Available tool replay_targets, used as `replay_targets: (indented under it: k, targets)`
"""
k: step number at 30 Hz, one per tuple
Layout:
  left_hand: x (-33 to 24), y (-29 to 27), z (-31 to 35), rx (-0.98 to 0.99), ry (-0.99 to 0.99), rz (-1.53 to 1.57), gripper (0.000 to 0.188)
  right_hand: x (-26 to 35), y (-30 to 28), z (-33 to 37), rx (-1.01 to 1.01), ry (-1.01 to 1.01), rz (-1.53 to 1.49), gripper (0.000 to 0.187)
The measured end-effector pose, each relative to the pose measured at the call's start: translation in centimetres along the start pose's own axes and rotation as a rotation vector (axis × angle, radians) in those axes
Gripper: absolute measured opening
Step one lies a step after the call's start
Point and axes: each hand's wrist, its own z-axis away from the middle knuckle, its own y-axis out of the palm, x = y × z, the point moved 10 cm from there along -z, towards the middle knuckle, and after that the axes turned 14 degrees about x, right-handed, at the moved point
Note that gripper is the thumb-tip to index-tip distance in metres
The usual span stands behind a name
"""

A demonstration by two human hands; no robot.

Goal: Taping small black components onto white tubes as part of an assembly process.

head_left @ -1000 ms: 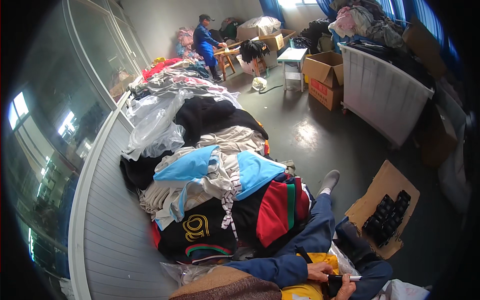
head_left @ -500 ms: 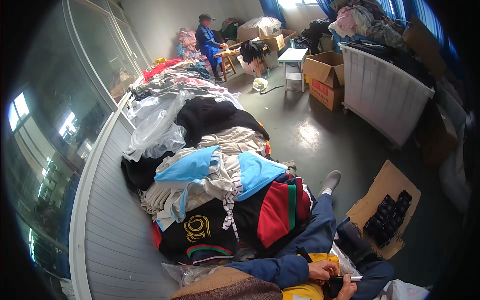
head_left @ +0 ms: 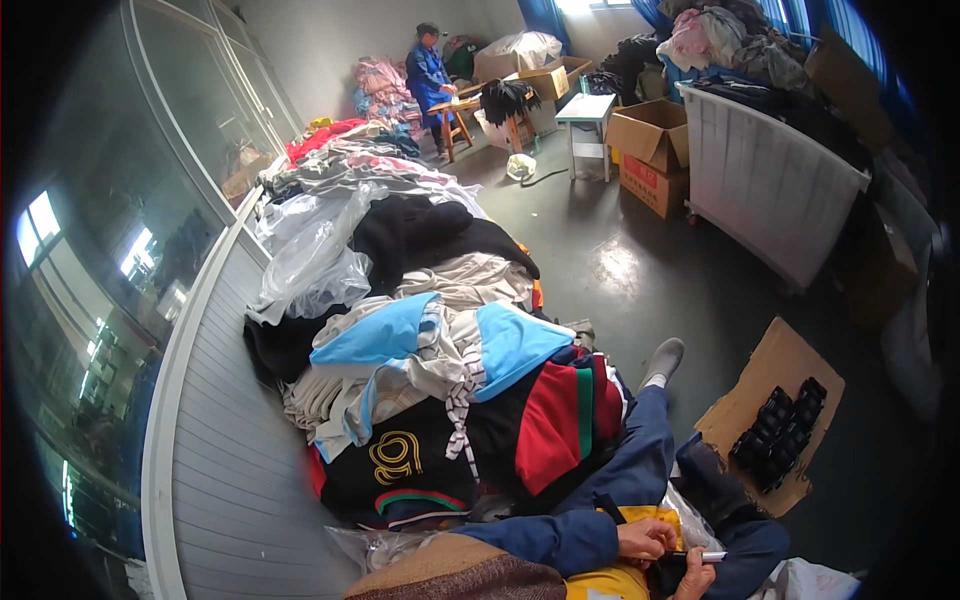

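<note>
Both my hands are close together over my lap, low in the view. My left hand [head_left: 645, 538] is closed, its fingers bent over a piece of black material [head_left: 664, 574]; what exactly they pinch is hidden. Beside it, my right hand [head_left: 694, 578] is closed round a slim rod-like tool [head_left: 712, 557], whose pale end sticks out past the fingers to the right. Its kind is too small to tell. Yellow cloth [head_left: 612, 582] lies across my lap under the hands.
A long heap of garments [head_left: 440, 340] runs beside a glass-and-panel partition [head_left: 250, 400]. At the right, a cardboard sheet [head_left: 725, 405] carries several black pieces [head_left: 780, 430]. Further off stand a white wheeled bin [head_left: 770, 180], cardboard boxes [head_left: 650, 185], a small table [head_left: 585, 108] and a person in blue [head_left: 427, 75].
The person at the back has shifted slightly right and stands more upright. My hands and the tool are almost where they were.
</note>
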Motion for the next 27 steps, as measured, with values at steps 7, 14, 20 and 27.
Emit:
replay_targets:
  k: [7, 14, 20, 27]
  targets:
    - [0.6, -0.5, 0.1, -0.054, -0.036, -0.048, 0.031, 0.0, -0.2, 0.0, -0.001, -0.105, 0.086, 0.045]
    - [-3.0, -0.1, 0.7, -0.059, 0.110, -0.365, 0.033, -0.6, 0.1, 0.3, -0.010, 0.060, -0.157, 0.040]
    - [-6.9, 3.9, 2.0, 0.013, 0.146, -0.267, 0.023, 5.1, -0.7, 0.8, -0.097, -0.103, -0.225, 0.035]
    - [-4.6, 4.1, 0.0, 0.011, 0.229, 0.430, 0.039, 6.5, -0.1, 1.6, -0.089, -0.377, -0.098, 0.030]
